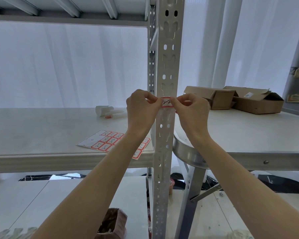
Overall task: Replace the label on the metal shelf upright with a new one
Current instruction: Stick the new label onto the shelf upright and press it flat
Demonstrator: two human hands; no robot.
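Low in front of the upright, at its foot: a brown bag, blurred, on the pale floor. Two bare forearms rising from there, one each side of the upright. Left of the upright, lying on the shelf near its front edge: a sheet of red-bordered stickers, handwritten marks on each, partly hidden behind the left forearm. Right of the upright, tucked close against it: a round metal stool, legs running down to the floor.

Up at the upright itself now. Label, red-bordered, handwritten, flat against the front face of the upright, above shelf level. Left hand at the label's left edge, thumb and forefinger pinched together on it. Right hand at the label's right edge, fingertips likewise closed on the label. Both hands touching it, one either side; stuck down or not, cannot tell.

Further back, left of the upright: a small white roll and tube lying on the shelf, too blurred to name properly. Right of the upright, beyond the stool: a bench, with open cardboard boxes at its far end. Behind everything, white curtains. High up left of the upright: underside of the next shelf tier.
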